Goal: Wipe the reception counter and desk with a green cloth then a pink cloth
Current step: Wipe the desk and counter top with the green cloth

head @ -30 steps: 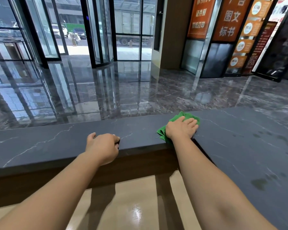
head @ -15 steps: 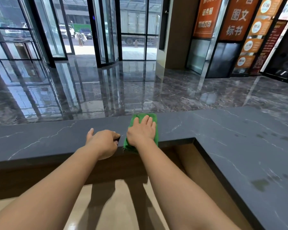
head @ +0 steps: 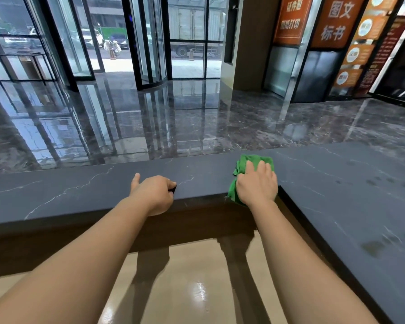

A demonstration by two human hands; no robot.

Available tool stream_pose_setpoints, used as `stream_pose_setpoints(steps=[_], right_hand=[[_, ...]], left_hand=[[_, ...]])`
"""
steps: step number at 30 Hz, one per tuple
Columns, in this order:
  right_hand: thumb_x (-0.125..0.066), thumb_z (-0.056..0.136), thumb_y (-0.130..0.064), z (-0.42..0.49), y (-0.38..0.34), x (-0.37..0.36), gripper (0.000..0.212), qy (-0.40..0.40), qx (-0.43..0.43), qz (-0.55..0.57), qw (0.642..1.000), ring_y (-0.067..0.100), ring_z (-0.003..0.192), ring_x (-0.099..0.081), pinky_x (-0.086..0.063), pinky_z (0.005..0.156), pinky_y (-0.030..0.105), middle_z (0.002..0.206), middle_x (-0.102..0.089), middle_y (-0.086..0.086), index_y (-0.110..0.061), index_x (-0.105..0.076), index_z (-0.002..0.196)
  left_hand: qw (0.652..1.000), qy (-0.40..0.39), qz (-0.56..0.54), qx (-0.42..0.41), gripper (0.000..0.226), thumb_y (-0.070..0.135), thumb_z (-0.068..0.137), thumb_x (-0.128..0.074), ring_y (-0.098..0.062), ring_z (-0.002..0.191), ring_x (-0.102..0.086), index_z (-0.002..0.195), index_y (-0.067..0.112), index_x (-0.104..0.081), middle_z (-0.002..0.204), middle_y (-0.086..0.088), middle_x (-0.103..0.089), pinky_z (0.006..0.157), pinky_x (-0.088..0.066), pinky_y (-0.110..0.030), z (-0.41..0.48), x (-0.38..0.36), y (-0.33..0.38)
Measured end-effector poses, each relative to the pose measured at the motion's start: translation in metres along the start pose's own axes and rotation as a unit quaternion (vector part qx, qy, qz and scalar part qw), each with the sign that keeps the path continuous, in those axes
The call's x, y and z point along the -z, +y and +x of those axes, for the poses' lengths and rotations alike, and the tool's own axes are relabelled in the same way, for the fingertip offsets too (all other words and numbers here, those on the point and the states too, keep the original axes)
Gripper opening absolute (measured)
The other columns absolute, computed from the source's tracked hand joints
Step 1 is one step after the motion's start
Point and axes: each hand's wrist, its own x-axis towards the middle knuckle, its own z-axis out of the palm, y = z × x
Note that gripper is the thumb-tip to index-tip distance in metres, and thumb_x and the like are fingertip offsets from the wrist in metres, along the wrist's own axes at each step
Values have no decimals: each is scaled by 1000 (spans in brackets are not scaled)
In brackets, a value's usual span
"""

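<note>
**Inner corner holds the cloth**

It lies under the right hand, where the far run of the surface meets its right wing. The left hand rests on the near edge, left of it. The lower desk sits nearer, below; the lobby floor lies beyond.

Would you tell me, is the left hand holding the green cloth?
No, the right hand presses the green cloth flat on the counter.
</note>
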Motion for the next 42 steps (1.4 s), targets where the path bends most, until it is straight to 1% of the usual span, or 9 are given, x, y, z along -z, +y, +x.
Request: stream_pose_setpoints(steps=[3, 5, 7, 12, 19, 27, 33, 37, 42], right_hand=[[-33, 100, -35, -26, -9, 0, 55, 24, -35, 40, 998, 31, 149, -9, -8, 120, 45, 161, -14, 15, -16, -26, 151], [-33, 101, -34, -46, -29, -1, 59, 14, -77, 107, 991, 30, 150, 3, -4, 121, 47, 163, -1, 15, -14, -17, 155], [-35, 101, -32, -66, -56, -5, 65, 4, -101, 175, 979, 32, 148, 16, -6, 121, 50, 162, 13, 17, -12, -7, 156], [-50, 97, -17, -96, -119, -17, 79, -17, -101, 238, 966, 35, 143, 30, -10, 120, 51, 157, 28, 18, -11, 4, 155], [-49, 94, -5, -78, -80, -12, 82, 18, -159, 287, 944, 36, 144, 27, -32, 114, 45, 155, 32, 17, -10, 5, 156], [-45, 98, -5, -49, -36, 5, 77, 21, -233, 346, 909, 35, 146, 22, -39, 104, 42, 154, 37, 14, -14, 4, 156], [-44, 96, 0, -58, -61, 4, 80, 14, -247, 366, 897, 40, 147, 12, -39, 106, 41, 153, 37, 16, -16, 6, 156], [-45, 96, 0, -77, -104, -6, 81, 7, -229, 365, 902, 43, 146, 14, -40, 105, 39, 150, 40, 21, -15, 7, 155], [-48, 95, -2, -113, -166, -24, 84, -22, -181, 362, 914, 46, 143, 21, -36, 109, 38, 145, 45, 24, -15, 10, 155]], left_hand=[[1000, 3, 3, -12, 38, 21, 101, -38, -18, 135, -41, 136, 29, -50, 144, 5, -49, 117, 8, -49, -2, -2, -3], [1000, 5, -3, -18, 42, 21, 101, -38, -16, 140, -34, 142, 31, -43, 151, 8, -38, 117, 9, -48, -2, -5, -7], [1000, 3, -8, -24, 44, 22, 101, -38, -15, 141, -31, 144, 31, -39, 154, 9, -32, 118, 9, -49, -3, -7, -9], [1000, -2, 2, -28, 47, 18, 100, -39, -14, 142, -29, 144, 32, -38, 154, 10, -32, 118, 9, -49, -2, -6, -12], [998, -8, 32, -45, 50, 15, 99, -40, -17, 143, -27, 146, 30, -35, 155, 7, -30, 118, 9, -49, -4, -4, -11], [997, -10, 18, -75, 55, 10, 98, -36, -13, 145, -21, 148, 31, -31, 157, 7, -24, 118, 9, -49, -3, -7, -18], [987, 83, -75, -118, 52, 5, 97, -37, -9, 144, -22, 145, 26, -39, 154, 5, -32, 118, 12, -44, -12, -20, -33], [965, 188, -148, -111, 55, -5, 91, -43, -10, 143, -27, 140, 21, -47, 149, 0, -41, 119, 9, -37, -28, -31, -50], [954, 242, -151, -87, 58, -10, 86, -47, -11, 141, -30, 136, 19, -52, 143, -1, -49, 120, 4, -37, -46, -33, -84]])
